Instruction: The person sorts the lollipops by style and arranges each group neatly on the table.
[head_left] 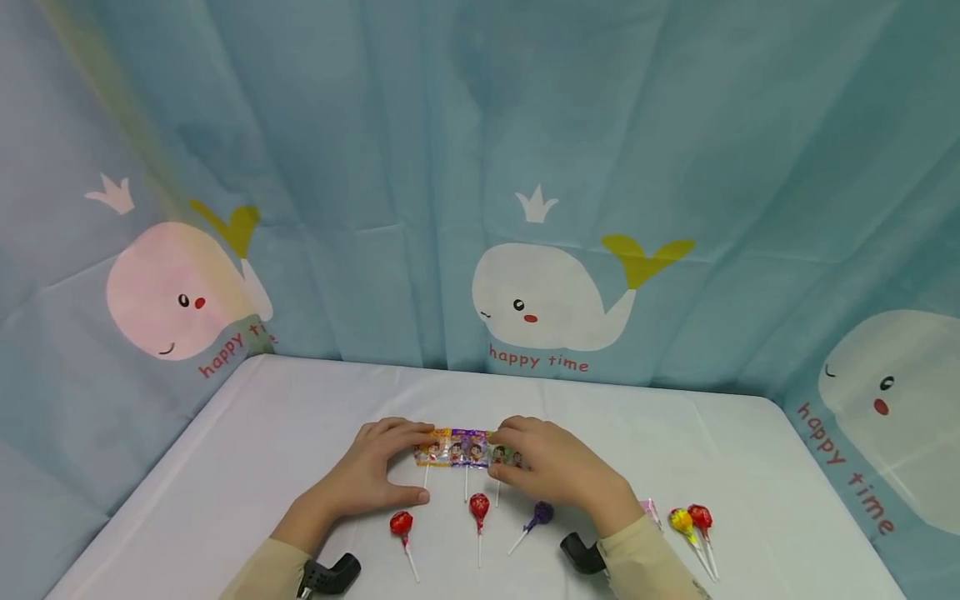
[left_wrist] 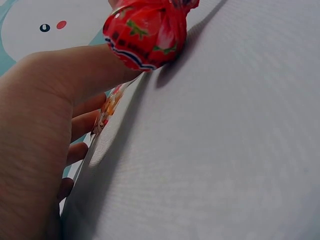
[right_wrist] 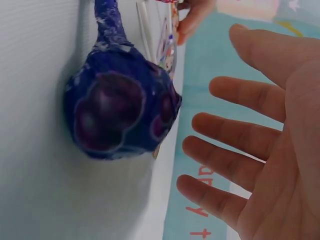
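Observation:
Three flat wrapped lollipops lie side by side mid-table: an orange one [head_left: 441,455], a purple one [head_left: 470,448] and a green one [head_left: 501,455], sticks toward me. My left hand [head_left: 375,467] rests its fingertips at the orange wrapper's left end, thumb spread away. Fingers loosely extended, my right hand [head_left: 551,462] is over the green wrapper's right end and partly covers it; its palm looks bare in the right wrist view. Nearer me are two red ball lollipops, the left one [head_left: 401,523] and the middle one [head_left: 479,504], plus a dark purple ball lollipop [right_wrist: 120,107].
Right of my right forearm, a yellow lollipop [head_left: 681,521] and a red one [head_left: 701,517] lie together. A pink wrapper [head_left: 651,510] shows partly behind that sleeve. The white-covered table [head_left: 300,400] meets a blue whale-print curtain [head_left: 420,208] behind.

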